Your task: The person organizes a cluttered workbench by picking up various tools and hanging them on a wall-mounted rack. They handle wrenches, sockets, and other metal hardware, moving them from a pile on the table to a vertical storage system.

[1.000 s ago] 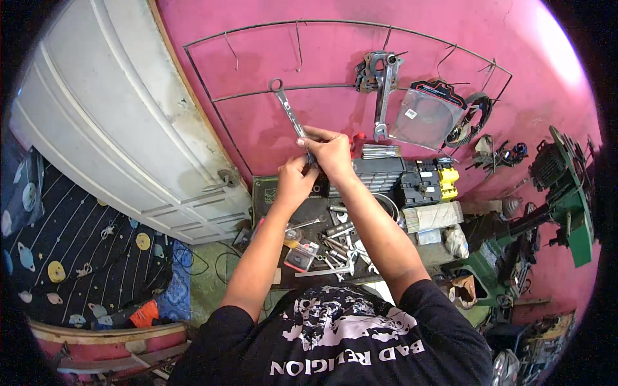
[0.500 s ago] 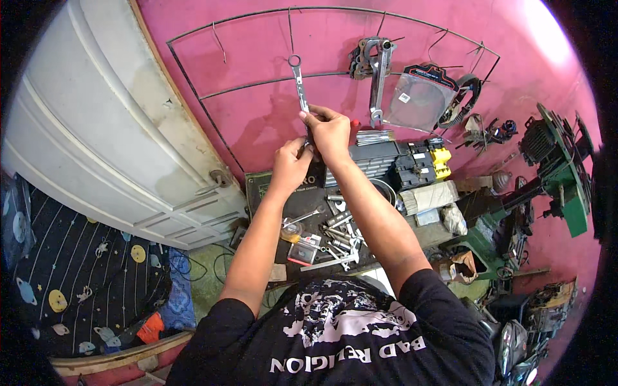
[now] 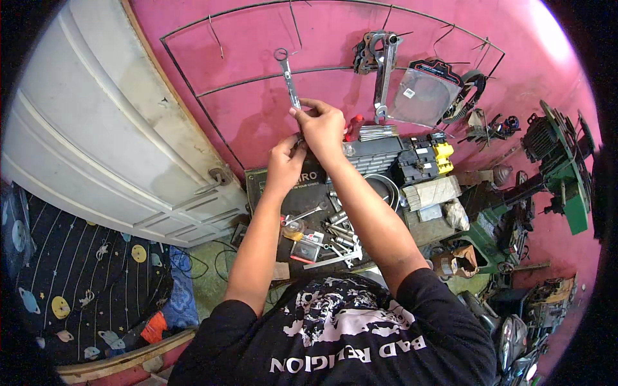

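A combination wrench point(image 3: 288, 78) is held up in front of the pink wall, its ring end on top and its shaft leaning slightly left. My right hand point(image 3: 320, 130) pinches the shaft's middle. Just below, my left hand point(image 3: 284, 162) closes round the lower end, which the fingers mostly hide. To the right of the ring, a thin wire hook point(image 3: 296, 26) hangs from the metal rod rack point(image 3: 257, 80), apart from the wrench. More wrenches point(image 3: 383, 80) hang on the same rack farther right.
Beneath my arms, a dark workbench point(image 3: 297, 204) carries several loose wrenches, sockets and a caliper point(image 3: 335, 260). Black and yellow cases point(image 3: 421, 164) stand at the back right. A white door point(image 3: 122, 128) is on the left; a green machine point(image 3: 566, 186) stands far right.
Both hands and the wrench have shifted a little left. The ring end, earlier in line with the wire hook's tip, is now left of it.
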Motion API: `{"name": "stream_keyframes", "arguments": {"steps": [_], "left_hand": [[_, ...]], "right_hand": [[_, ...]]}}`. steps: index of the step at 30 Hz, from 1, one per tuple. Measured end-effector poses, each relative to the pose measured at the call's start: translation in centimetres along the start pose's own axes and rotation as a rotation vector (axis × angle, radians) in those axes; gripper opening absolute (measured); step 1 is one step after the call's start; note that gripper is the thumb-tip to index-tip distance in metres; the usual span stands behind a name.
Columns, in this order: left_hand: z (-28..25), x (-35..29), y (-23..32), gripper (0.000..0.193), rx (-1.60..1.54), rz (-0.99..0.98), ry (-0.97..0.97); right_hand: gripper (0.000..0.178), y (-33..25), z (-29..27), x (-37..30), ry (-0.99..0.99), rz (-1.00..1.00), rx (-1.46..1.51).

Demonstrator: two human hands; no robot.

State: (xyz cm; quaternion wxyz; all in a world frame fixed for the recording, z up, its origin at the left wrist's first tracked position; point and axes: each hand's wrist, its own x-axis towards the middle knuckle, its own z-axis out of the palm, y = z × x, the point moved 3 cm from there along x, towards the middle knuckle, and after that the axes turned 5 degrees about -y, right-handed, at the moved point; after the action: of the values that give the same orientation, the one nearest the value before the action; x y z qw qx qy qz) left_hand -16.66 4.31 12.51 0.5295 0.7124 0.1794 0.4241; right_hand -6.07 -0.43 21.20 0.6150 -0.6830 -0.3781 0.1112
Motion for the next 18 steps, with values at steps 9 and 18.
{"name": "stream_keyframes", "arguments": {"steps": [9, 18], "left_hand": [[1.1, 3.6, -3.1, 0.025, 0.048, -0.057, -0.087], [1.8, 5.5, -5.1, 0.019, 0.036, -0.027, -0.045]], "right_hand": [[0.034, 4.4, 0.2, 3.7, 0.072, 0.086, -0.09], [0.029, 5.9, 0.2, 6.6, -0.013, 0.005, -0.103]]}}
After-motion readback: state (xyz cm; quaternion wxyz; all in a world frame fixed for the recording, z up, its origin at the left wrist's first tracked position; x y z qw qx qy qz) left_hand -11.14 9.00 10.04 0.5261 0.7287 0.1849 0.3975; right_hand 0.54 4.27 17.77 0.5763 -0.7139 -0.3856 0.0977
